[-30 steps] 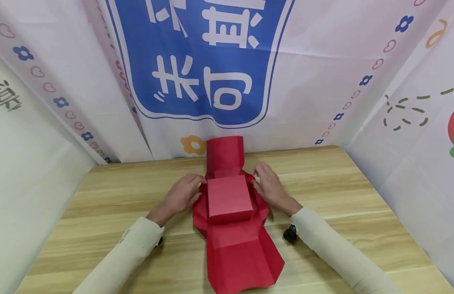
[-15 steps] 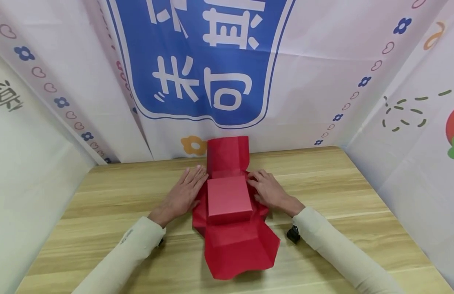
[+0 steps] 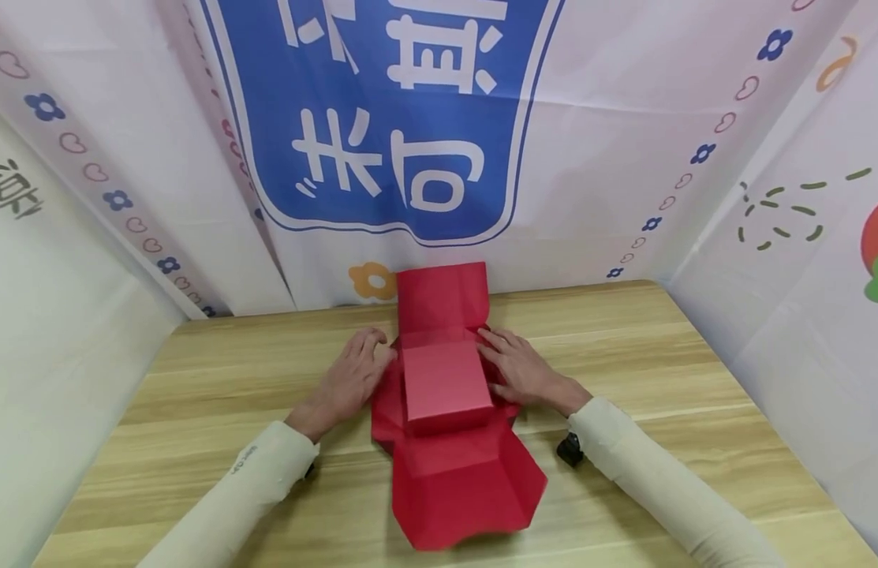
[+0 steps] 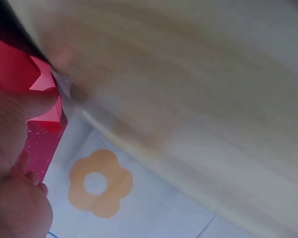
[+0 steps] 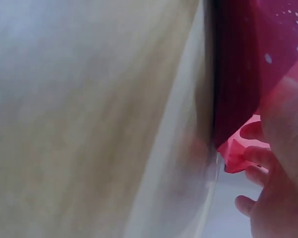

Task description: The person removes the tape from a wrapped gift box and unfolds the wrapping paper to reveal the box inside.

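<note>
A flat red box (image 3: pixel 446 380) rests in the middle of a sheet of red wrapping paper (image 3: pixel 467 505) in the head view. One flap of the paper stands up behind the box, and the front flap spreads towards me with raised, creased edges. On the left, my left hand (image 3: pixel 349 379) touches the folded paper beside the box with slightly bent fingers. My right hand (image 3: pixel 527 371) lies against the paper's right side, fingers stretched towards the box. Red paper (image 4: pixel 43 148) also shows by the left hand in the left wrist view, and the right wrist view shows spread fingers (image 5: pixel 258 156) at the paper.
The wooden tabletop (image 3: pixel 233 371) carries everything. Behind it hangs a white cloth (image 3: pixel 588 181) with a blue printed sign (image 3: pixel 382 205); the back flap reaches up in front of this cloth. Dark wrist gear (image 3: pixel 569 450) hangs below the right sleeve.
The left hand went from bent fingers to flat on the paper, then bent again. My right hand has come in against the paper's side. The back flap has opened wider; the front flap has risen.
</note>
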Motion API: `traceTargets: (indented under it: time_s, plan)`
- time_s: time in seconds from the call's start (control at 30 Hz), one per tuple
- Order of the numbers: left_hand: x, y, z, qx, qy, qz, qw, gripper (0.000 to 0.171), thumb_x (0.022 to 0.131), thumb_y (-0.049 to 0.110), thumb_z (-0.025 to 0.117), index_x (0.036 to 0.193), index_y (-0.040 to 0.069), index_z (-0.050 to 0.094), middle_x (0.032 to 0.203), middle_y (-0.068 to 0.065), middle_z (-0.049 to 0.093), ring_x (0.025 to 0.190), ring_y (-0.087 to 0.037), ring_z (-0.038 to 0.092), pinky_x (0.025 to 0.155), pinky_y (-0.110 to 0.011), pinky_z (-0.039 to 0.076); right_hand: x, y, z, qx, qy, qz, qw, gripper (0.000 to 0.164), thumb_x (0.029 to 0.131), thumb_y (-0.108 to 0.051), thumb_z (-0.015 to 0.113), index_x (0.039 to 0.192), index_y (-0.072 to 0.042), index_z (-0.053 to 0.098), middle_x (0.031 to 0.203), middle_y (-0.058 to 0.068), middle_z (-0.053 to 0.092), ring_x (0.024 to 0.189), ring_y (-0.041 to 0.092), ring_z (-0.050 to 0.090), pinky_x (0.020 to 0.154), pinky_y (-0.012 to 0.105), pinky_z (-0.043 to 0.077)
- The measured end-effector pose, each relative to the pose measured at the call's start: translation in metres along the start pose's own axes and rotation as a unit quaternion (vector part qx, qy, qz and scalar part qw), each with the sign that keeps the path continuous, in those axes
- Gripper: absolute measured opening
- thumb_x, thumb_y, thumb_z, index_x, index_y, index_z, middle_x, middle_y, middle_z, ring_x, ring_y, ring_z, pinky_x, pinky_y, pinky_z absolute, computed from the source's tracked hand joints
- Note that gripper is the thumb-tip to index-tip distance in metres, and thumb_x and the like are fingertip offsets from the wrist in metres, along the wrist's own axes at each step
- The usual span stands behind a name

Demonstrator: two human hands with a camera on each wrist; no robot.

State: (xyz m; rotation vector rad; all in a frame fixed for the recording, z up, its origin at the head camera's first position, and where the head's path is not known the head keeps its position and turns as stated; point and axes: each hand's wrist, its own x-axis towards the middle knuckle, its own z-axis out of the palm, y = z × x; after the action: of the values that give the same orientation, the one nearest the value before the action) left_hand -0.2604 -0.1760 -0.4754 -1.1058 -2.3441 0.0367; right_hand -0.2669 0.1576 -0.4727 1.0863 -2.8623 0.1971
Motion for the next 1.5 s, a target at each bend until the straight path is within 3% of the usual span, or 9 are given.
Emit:
traceTargets:
  time_s: [0.13, 0.27, 0.43, 0.57, 0.77, 1.0, 1.13, 1.37, 1.5]
  plan:
    - [-0.002, 0.000, -0.004, 0.026, -0.047, 0.027, 0.9982, 0.016, 0.101, 0.001, 0.043, 0.111, 0.001, 0.055, 0.131, -0.023, 0.049, 0.125, -0.040, 0.043, 0.105, -0.052, 0.041, -0.002, 0.002, 0.001, 0.033, -0.043, 0.013, 0.998, 0.086, 0.086, -0.036, 0.073, 0.153, -0.001, 0.032, 0.161, 0.020, 0.025, 0.149, 0.041, 0.022, 0.118, 0.058, 0.026]
    - [-0.004, 0.002, -0.008, 0.047, -0.113, 0.034, 0.9919, 0.035, 0.093, 0.013, 0.065, 0.126, 0.001, 0.059, 0.150, -0.021, 0.042, 0.138, -0.037, 0.039, 0.111, -0.051, 0.039, -0.004, 0.002, 0.001, 0.065, -0.079, 0.025, 0.994, 0.097, 0.083, -0.042, 0.075, 0.156, -0.003, 0.024, 0.163, 0.018, 0.020, 0.152, 0.038, 0.014, 0.120, 0.059, 0.022]
    - [-0.003, 0.005, -0.009, 0.015, -0.181, 0.017, 0.9832, 0.061, 0.097, 0.039, 0.059, 0.142, 0.000, 0.049, 0.155, -0.020, 0.039, 0.145, -0.034, 0.035, 0.119, -0.051, 0.030, -0.005, 0.001, 0.000, 0.095, -0.106, 0.041, 0.989, 0.104, 0.080, -0.043, 0.078, 0.157, -0.003, 0.021, 0.165, 0.016, 0.013, 0.152, 0.034, 0.017, 0.120, 0.058, 0.022]
    - [-0.004, 0.007, -0.009, -0.014, -0.192, -0.006, 0.9813, 0.070, 0.098, 0.048, 0.054, 0.145, -0.002, 0.044, 0.158, -0.022, 0.031, 0.149, -0.036, 0.026, 0.121, -0.052, 0.026, -0.004, 0.000, -0.003, 0.103, -0.131, 0.039, 0.985, 0.113, 0.074, -0.048, 0.082, 0.157, -0.003, 0.019, 0.166, 0.016, 0.008, 0.152, 0.034, 0.016, 0.121, 0.054, 0.022]
    - [-0.003, 0.008, -0.007, 0.031, -0.184, -0.020, 0.9822, 0.084, 0.094, 0.058, 0.052, 0.150, -0.002, 0.035, 0.164, -0.019, 0.016, 0.152, -0.037, 0.017, 0.123, -0.052, 0.019, -0.004, -0.003, -0.005, 0.118, -0.149, 0.045, 0.981, 0.124, 0.068, -0.053, 0.084, 0.157, -0.001, 0.016, 0.165, 0.018, 0.008, 0.153, 0.037, 0.007, 0.121, 0.060, 0.017]
    - [0.000, 0.006, -0.010, 0.075, -0.238, 0.000, 0.9683, 0.093, 0.091, 0.072, 0.042, 0.153, 0.003, 0.033, 0.165, -0.014, 0.014, 0.153, -0.032, 0.012, 0.125, -0.050, 0.012, -0.003, -0.005, -0.005, 0.127, -0.159, 0.054, 0.978, 0.126, 0.068, -0.051, 0.086, 0.157, 0.001, 0.012, 0.166, 0.017, 0.008, 0.153, 0.035, 0.009, 0.122, 0.059, 0.015]
    - [-0.002, 0.003, -0.010, 0.048, -0.273, -0.010, 0.9608, 0.098, 0.089, 0.077, 0.038, 0.150, 0.001, 0.036, 0.163, -0.016, 0.022, 0.153, -0.033, 0.013, 0.125, -0.051, 0.008, -0.005, -0.002, -0.004, 0.122, -0.161, 0.058, 0.978, 0.129, 0.067, -0.053, 0.085, 0.157, 0.000, 0.010, 0.166, 0.017, 0.007, 0.153, 0.034, 0.009, 0.122, 0.058, 0.014]
    - [-0.013, -0.005, -0.007, -0.108, -0.296, -0.086, 0.9453, 0.105, 0.084, 0.075, 0.051, 0.153, -0.001, 0.029, 0.161, -0.017, 0.027, 0.150, -0.034, 0.023, 0.123, -0.050, 0.020, -0.002, 0.004, -0.001, 0.112, -0.165, 0.058, 0.978, 0.131, 0.067, -0.057, 0.084, 0.158, -0.001, 0.008, 0.166, 0.015, 0.004, 0.154, 0.034, 0.006, 0.123, 0.058, 0.012]
    - [-0.016, -0.007, -0.003, -0.145, -0.295, -0.100, 0.9392, 0.109, 0.082, 0.076, 0.055, 0.154, 0.000, 0.025, 0.162, -0.017, 0.024, 0.150, -0.036, 0.023, 0.123, -0.052, 0.020, 0.000, 0.007, 0.000, 0.105, -0.174, 0.059, 0.977, 0.130, 0.068, -0.057, 0.084, 0.158, -0.003, 0.008, 0.167, 0.013, 0.002, 0.154, 0.031, 0.005, 0.123, 0.059, 0.010]
